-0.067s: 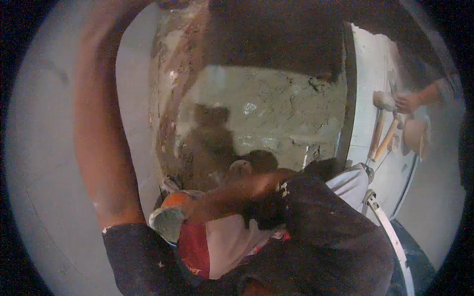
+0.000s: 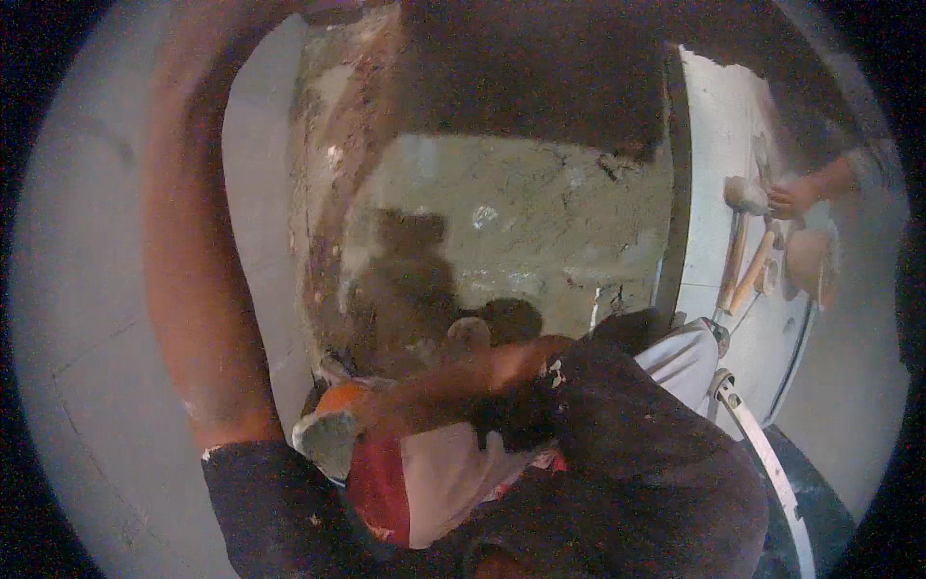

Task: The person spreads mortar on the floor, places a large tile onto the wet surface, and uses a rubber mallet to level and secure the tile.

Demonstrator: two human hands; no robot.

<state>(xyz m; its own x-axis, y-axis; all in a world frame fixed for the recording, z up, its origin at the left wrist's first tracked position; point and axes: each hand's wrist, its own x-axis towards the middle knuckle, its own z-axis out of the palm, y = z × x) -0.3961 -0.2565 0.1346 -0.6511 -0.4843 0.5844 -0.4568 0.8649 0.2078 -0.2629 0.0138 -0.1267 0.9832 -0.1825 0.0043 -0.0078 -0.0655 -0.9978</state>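
My left arm rises along the left side and bends at the top edge, where my left hand [image 2: 338, 12] is dark and mostly out of the picture. What its fingers do cannot be made out. My right forearm crosses low in front of me from a dark sleeve toward the left. At its end, my right hand [image 2: 374, 407] is smeared and lies against an orange and grey object [image 2: 328, 432], crusted with grey. Whether the fingers grip it is unclear. Beyond it spreads a wet, rough grey-green mortar surface [image 2: 579, 222], dark and shadowed at the top.
On the right, a white board [image 2: 709, 212] bears tools with wooden handles [image 2: 748, 275]. Another person's hand [image 2: 796, 198] touches a rounded, greyish object [image 2: 746, 195] there. A pale, slotted metal strip [image 2: 762, 444] slants down nearby. Grey floor [image 2: 87, 318] runs along the left.
The scene has slid very slightly left in the picture. The orange and grey object appears slightly turned beside my right hand. My left arm keeps nearly the same pose.
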